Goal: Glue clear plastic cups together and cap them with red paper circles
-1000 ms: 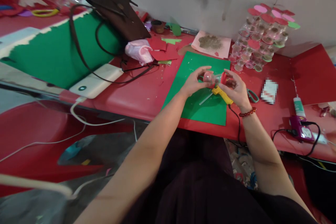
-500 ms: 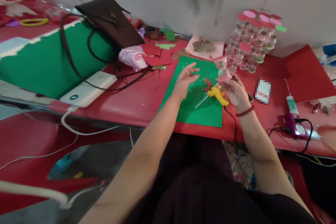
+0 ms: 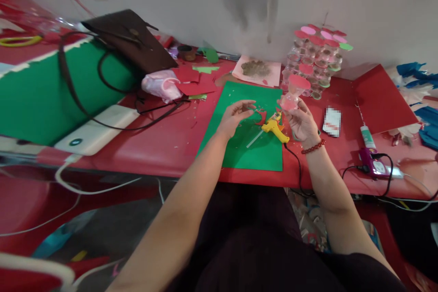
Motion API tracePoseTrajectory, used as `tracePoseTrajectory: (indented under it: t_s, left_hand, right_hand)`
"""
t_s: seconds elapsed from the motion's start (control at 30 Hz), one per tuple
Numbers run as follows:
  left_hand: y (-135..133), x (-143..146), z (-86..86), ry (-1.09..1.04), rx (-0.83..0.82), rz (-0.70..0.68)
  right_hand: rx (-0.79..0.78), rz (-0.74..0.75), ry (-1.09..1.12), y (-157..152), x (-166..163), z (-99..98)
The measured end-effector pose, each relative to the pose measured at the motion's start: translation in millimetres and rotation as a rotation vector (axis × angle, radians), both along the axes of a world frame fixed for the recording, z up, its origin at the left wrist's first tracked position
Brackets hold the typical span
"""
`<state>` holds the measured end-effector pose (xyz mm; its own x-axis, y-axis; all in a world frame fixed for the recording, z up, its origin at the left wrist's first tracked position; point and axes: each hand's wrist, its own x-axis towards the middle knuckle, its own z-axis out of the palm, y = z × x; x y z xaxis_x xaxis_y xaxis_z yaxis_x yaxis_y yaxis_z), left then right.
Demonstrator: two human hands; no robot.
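My right hand (image 3: 301,123) holds up a small clear plastic cup piece (image 3: 292,92) with a pink round top, above the red table (image 3: 164,146). My left hand (image 3: 236,116) hovers over the green sheet (image 3: 239,146), fingers curled in a pinch near a small red paper scrap (image 3: 261,117); what it holds, if anything, is too small to make out. A yellow glue gun (image 3: 275,127) lies on the green sheet between both hands, its black cord running off the table's front edge.
A stack of clear cups with pink, red and green tops (image 3: 316,57) stands at the back. A brown bag (image 3: 128,41), a pink cloth (image 3: 160,84), a white power bank (image 3: 96,130), a glue tube (image 3: 366,136) and a purple plug (image 3: 374,166) lie around.
Both hands held the cup piece together a second ago. The left hand let go and dropped to the green sheet; the right hand raised the piece toward the cup stack.
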<state>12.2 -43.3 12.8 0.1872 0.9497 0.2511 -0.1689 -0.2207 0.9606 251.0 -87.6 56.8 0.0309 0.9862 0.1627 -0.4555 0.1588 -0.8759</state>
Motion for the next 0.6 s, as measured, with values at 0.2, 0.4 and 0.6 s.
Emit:
tracePoseTrajectory:
  t_s: [0.2, 0.4, 0.6]
  left_hand:
    - [2, 1, -1.7, 0.072, -0.005, 0.012]
    - [5, 1, 0.1, 0.104, -0.039, 0.066]
    - [10, 3, -4.9, 0.227, -0.088, 0.164]
  right_hand:
    - [-0.01, -0.143, -0.034, 7, 14, 0.7]
    - [-0.02, -0.34, -0.196, 12, 38, 0.9]
    - [-0.015, -0.511, -0.362, 29, 68, 6.1]
